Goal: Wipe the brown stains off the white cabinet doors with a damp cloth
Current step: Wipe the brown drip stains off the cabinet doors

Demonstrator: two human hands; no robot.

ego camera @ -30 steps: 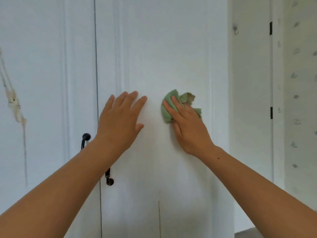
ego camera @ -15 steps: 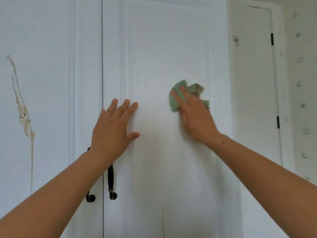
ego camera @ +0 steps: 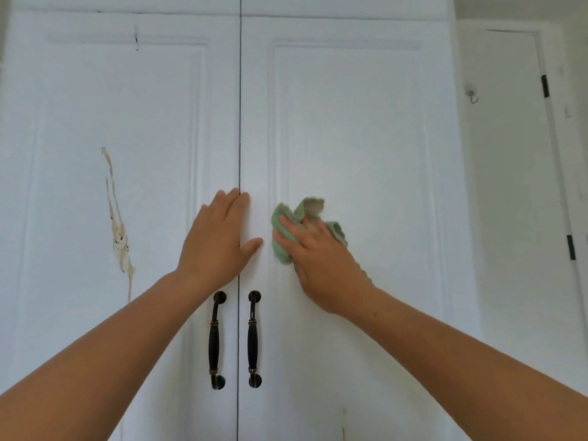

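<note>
The left hand (ego camera: 219,240) lies flat and open across the seam (ego camera: 239,122) between the two white doors, just above the pair of dark handles (ego camera: 214,340). The right hand (ego camera: 321,265), its fingers laid out fairly straight, presses a bunched green cloth (ego camera: 280,246) against the right door (ego camera: 366,122) at centre frame. A loose, brown-soiled fold sticks up past the fingertips.

The long brown stain (ego camera: 119,230) runs down the left door (ego camera: 79,90) at the left of the frame, well apart from the cloth, and looks untouched. A thin streak (ego camera: 343,421) shows at the bottom edge.

That dirty fold could smear brown back onto clean paint unless the cloth is turned. Since the cloth is pressed rather than clutched, a fast stroke might let it slip and drop.

To reach the stain, the cloth must cross the seam and the bracing hand. Lower down it could snag on the handles. The raised panel mouldings may trap residue in their grooves. Both flat panels offer wide open room above and beside the hands, and the wall hook (ego camera: 473,93) at upper right is well clear.
</note>
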